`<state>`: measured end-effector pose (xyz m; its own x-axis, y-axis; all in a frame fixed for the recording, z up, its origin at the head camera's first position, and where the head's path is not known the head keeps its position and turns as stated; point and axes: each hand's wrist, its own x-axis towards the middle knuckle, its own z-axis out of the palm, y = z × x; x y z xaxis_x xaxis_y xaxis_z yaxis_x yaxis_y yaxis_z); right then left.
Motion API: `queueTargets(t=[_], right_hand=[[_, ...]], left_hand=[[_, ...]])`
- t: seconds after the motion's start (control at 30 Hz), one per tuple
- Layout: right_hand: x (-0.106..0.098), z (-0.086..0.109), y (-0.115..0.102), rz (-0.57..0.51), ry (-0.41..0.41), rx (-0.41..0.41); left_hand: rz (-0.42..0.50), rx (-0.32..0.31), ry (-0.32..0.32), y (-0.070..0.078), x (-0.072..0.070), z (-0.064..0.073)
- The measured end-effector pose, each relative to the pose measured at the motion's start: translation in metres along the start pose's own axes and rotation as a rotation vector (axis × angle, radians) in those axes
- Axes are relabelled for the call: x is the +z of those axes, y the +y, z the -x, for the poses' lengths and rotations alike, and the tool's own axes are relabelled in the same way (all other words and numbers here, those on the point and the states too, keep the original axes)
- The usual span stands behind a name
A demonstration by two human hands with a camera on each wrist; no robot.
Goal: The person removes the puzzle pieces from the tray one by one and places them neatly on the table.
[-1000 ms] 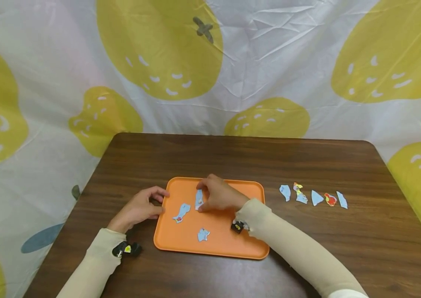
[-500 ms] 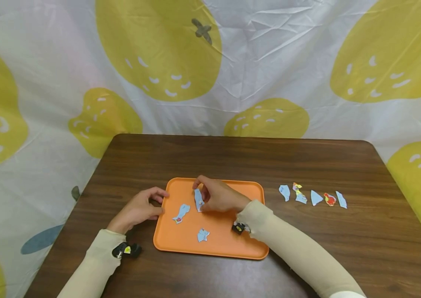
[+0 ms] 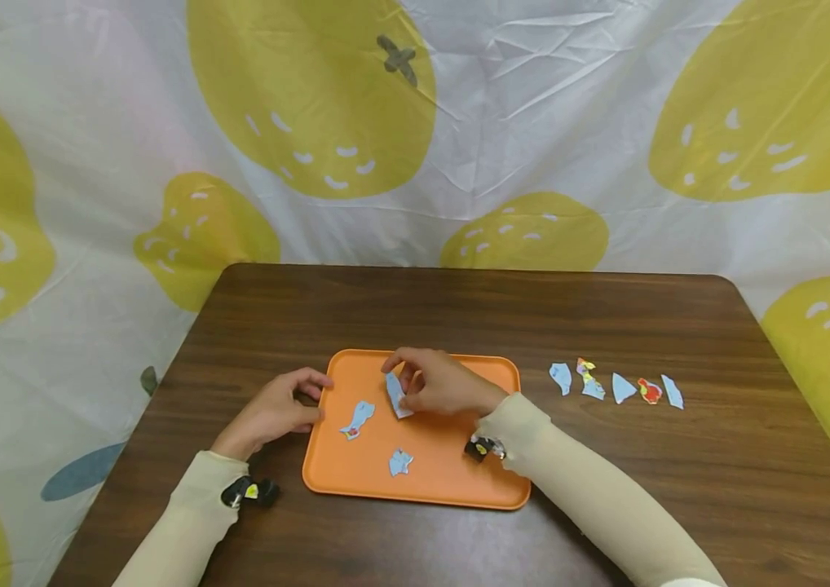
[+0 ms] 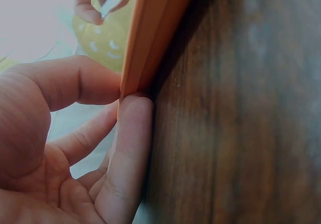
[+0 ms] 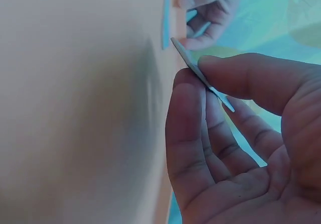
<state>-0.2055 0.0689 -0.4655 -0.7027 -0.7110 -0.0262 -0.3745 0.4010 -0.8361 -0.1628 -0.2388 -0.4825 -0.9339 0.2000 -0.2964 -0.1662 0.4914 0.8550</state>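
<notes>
My right hand (image 3: pixel 448 383) is over the orange tray (image 3: pixel 452 477), pinching a narrow pale-blue puzzle piece (image 3: pixel 395 395) between thumb and fingers. In the right wrist view the piece (image 5: pixel 193 68) appears edge-on and tilted, held off the tray surface. My left hand (image 3: pixel 271 412) holds the tray's left side; in the left wrist view its fingertips (image 4: pixel 136 113) lie against the tray rim (image 4: pixel 158 33) from both sides. Flat in the tray lie a wavy blue piece with a red patch (image 3: pixel 359 420) and a small notched blue piece (image 3: pixel 400 462).
On the dark wooden table (image 3: pixel 606 489), right of the tray, several more pieces form a row, among them a yellow-and-blue one (image 3: pixel 589 379) and a red one (image 3: pixel 650 391). A fruit-patterned curtain (image 3: pixel 532 122) hangs behind the table.
My right hand has turned the piece, its lower end swinging right, and now holds it more tilted. The left hand and the tray have stayed put.
</notes>
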Motion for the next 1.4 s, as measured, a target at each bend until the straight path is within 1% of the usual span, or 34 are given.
queueTargets(t=[0.17, 0.27, 0.37, 0.6, 0.8, 0.93, 1.07, 1.13, 1.3, 1.4], right_hand=[[-0.009, 0.009, -0.004, -0.088, 0.014, -0.014], [-0.013, 0.013, -0.005, -0.108, 0.033, -0.019], [-0.017, 0.017, -0.005, -0.111, 0.056, -0.017], [-0.021, 0.026, -0.005, -0.142, 0.078, -0.014], [-0.023, 0.035, -0.005, -0.137, 0.153, -0.041], [-0.025, 0.042, -0.005, -0.169, 0.196, -0.040], [-0.029, 0.048, -0.005, -0.165, 0.231, -0.031], [-0.031, 0.051, -0.005, -0.160, 0.245, -0.026], [-0.036, 0.058, -0.007, -0.185, 0.263, -0.017], [-0.038, 0.062, -0.005, -0.192, 0.271, -0.015]], left_hand=[[0.007, 0.003, -0.002, 0.000, 0.000, 0.000], [0.011, 0.007, -0.004, 0.000, 0.000, 0.000], [0.014, 0.009, -0.006, 0.000, 0.000, 0.000], [0.004, 0.006, -0.008, 0.001, 0.000, 0.000], [-0.004, 0.005, -0.003, 0.001, 0.000, 0.001], [-0.004, 0.006, -0.002, 0.002, 0.000, 0.001], [-0.012, 0.003, -0.004, 0.002, 0.000, 0.001], [-0.014, -0.004, -0.002, 0.002, 0.000, 0.001], [-0.019, -0.023, 0.000, 0.002, 0.000, 0.000], [-0.023, -0.018, -0.003, 0.002, 0.000, 0.000]])
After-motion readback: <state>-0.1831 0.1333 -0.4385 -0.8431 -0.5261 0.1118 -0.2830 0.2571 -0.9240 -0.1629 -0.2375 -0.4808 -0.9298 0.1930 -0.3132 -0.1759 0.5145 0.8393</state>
